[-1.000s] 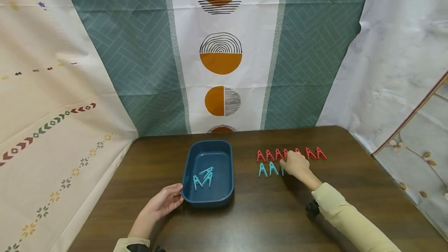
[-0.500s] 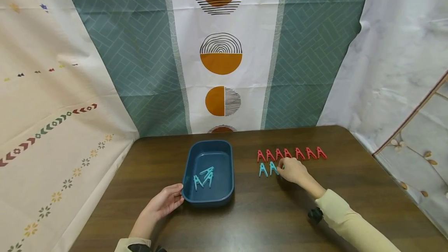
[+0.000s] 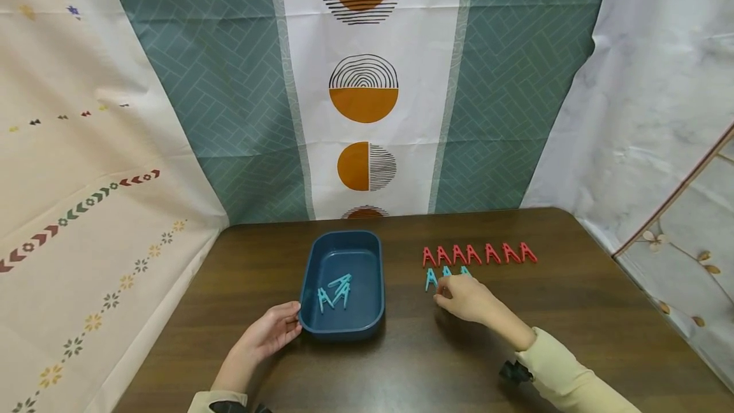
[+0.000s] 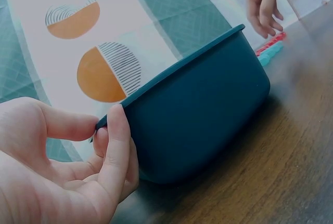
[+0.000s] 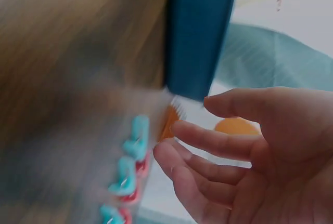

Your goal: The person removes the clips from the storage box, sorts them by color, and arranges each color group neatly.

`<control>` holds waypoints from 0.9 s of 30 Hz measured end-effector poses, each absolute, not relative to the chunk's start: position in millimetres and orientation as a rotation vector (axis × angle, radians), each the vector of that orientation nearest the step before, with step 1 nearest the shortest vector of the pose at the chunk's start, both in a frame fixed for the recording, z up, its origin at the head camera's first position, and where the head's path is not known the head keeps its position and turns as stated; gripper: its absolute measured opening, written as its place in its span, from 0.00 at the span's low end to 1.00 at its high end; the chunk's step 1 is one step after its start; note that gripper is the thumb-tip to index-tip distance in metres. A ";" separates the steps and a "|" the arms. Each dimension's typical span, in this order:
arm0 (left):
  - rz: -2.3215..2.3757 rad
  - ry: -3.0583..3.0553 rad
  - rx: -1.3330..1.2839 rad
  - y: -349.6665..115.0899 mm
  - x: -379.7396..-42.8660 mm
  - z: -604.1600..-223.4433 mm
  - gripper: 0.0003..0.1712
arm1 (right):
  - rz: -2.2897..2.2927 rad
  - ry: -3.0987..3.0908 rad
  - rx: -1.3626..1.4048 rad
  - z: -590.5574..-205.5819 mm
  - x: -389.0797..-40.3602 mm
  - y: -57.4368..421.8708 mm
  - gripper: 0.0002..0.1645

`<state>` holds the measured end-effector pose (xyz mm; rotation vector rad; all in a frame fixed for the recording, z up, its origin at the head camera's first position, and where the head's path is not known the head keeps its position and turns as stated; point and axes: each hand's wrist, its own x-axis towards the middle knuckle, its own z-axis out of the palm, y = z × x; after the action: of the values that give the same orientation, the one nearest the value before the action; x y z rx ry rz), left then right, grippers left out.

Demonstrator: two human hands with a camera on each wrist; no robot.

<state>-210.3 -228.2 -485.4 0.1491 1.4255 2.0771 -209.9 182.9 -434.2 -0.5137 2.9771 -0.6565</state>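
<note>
At the near left corner of a dark blue plastic tub, my left hand pinches the rim between thumb and fingers, as the left wrist view confirms on the tub's wall. Several light blue clothespins lie inside the tub. My right hand hovers over the table with fingers loosely bent, and the right wrist view shows nothing in its fingers. Just beyond it is a row of three light blue clothespins, two partly hidden by the hand. Behind them runs a row of several red clothespins.
The brown wooden table ends at a hanging patterned cloth behind. Pale cloths hang along the left and right sides. The tub stands left of the clothespin rows.
My right hand has drawn back leftward and nearer to me from the blue row, uncovering the third blue clothespin and the red ones. My left hand and the tub have stayed put.
</note>
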 end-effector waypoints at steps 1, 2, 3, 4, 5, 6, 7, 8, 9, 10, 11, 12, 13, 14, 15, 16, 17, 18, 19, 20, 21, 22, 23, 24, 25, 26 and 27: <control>2.078 1.425 0.149 -228.7 -210.2 -485.4 0.15 | -0.663 2.979 -0.556 -431.8 -208.5 178.9 0.04; 2.080 1.422 0.148 -229.3 -210.1 -485.3 0.16 | -0.672 2.981 -0.605 -429.3 -208.1 174.2 0.04; 2.082 1.420 0.148 -229.9 -210.0 -485.2 0.16 | -0.679 2.986 -0.655 -427.0 -208.1 169.1 0.04; 2.084 1.417 0.148 -230.3 -209.8 -485.0 0.17 | -0.689 2.992 -0.705 -424.9 -208.7 163.5 0.04; 2.087 1.415 0.150 -230.6 -209.8 -484.8 0.17 | -0.704 2.999 -0.752 -422.8 -209.5 157.3 0.04; 2.091 1.413 0.152 -230.7 -209.9 -484.7 0.17 | -0.722 3.006 -0.792 -421.0 -210.7 150.9 0.04; 2.093 1.410 0.155 -230.6 -210.0 -484.7 0.17 | -0.743 3.009 -0.830 -419.1 -211.9 144.1 0.04; 2.094 1.409 0.159 -230.3 -210.2 -484.7 0.17 | -0.764 3.014 -0.868 -417.4 -213.1 137.2 0.04; 2.094 1.410 0.163 -229.8 -210.3 -484.7 0.16 | -0.783 3.020 -0.901 -416.1 -213.9 130.3 0.04; 2.093 1.409 0.166 -229.5 -210.5 -484.9 0.16 | -0.802 3.023 -0.938 -415.1 -214.7 123.6 0.03; 2.091 1.410 0.169 -229.1 -210.6 -485.1 0.16 | -0.820 3.020 -0.980 -414.4 -215.2 116.8 0.03; 2.089 1.413 0.170 -228.8 -210.7 -485.4 0.15 | -0.826 3.013 -1.016 -414.1 -215.6 110.2 0.03; 2.087 1.416 0.171 -228.5 -210.8 -485.6 0.15 | -0.831 3.000 -1.051 -414.2 -215.8 103.6 0.03; 2.084 1.418 0.173 -228.4 -210.9 -485.8 0.15 | -0.828 2.984 -1.086 -414.9 -215.9 97.4 0.03; 2.083 1.420 0.173 -228.3 -211.0 -486.0 0.15 | -0.821 2.966 -1.116 -416.1 -216.5 91.4 0.03; 2.084 1.421 0.173 -228.5 -211.0 -486.2 0.15 | -0.815 2.947 -1.148 -417.9 -217.5 85.3 0.03; 2.084 1.422 0.172 -228.6 -211.0 -486.1 0.15 | -0.810 2.921 -1.167 -419.6 -218.5 79.5 0.03; 2.085 1.423 0.172 -228.7 -211.1 -486.2 0.15 | -0.798 2.900 -1.177 -421.7 -220.1 73.7 0.04; 2.086 1.424 0.172 -228.8 -211.3 -486.3 0.15 | -0.787 2.878 -1.186 -423.9 -222.0 67.9 0.04; 2.086 1.424 0.171 -229.0 -211.4 -486.4 0.14 | -0.775 2.859 -1.191 -426.2 -224.4 62.3 0.04; 2.087 1.425 0.169 -229.0 -211.4 -486.5 0.14 | -0.768 2.840 -1.193 -428.4 -226.9 56.6 0.05; 2.089 1.421 0.164 -229.0 -211.3 -486.6 0.15 | -0.763 2.816 -1.189 -429.8 -229.2 50.8 0.06; 2.092 1.416 0.161 -228.9 -211.4 -486.9 0.15 | -0.741 2.798 -1.182 -430.6 -231.2 44.9 0.07; 2.096 1.412 0.159 -228.8 -211.5 -487.4 0.15 | -0.714 2.784 -1.184 -431.7 -233.4 39.2 0.08; 2.099 1.405 0.161 -228.8 -211.6 -488.0 0.15 | -0.684 2.765 -1.184 -432.6 -235.5 33.5 0.10; 2.103 1.398 0.163 -228.6 -211.7 -488.6 0.16 | -0.648 2.748 -1.185 -434.2 -237.8 28.2 0.11; 2.108 1.391 0.164 -228.3 -211.9 -489.1 0.16 | -0.603 2.736 -1.183 -435.6 -239.6 23.0 0.13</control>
<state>-211.9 -228.3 -489.1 0.1638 1.3906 2.1076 -239.6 23.0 -435.6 -1.1827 2.7362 -0.6029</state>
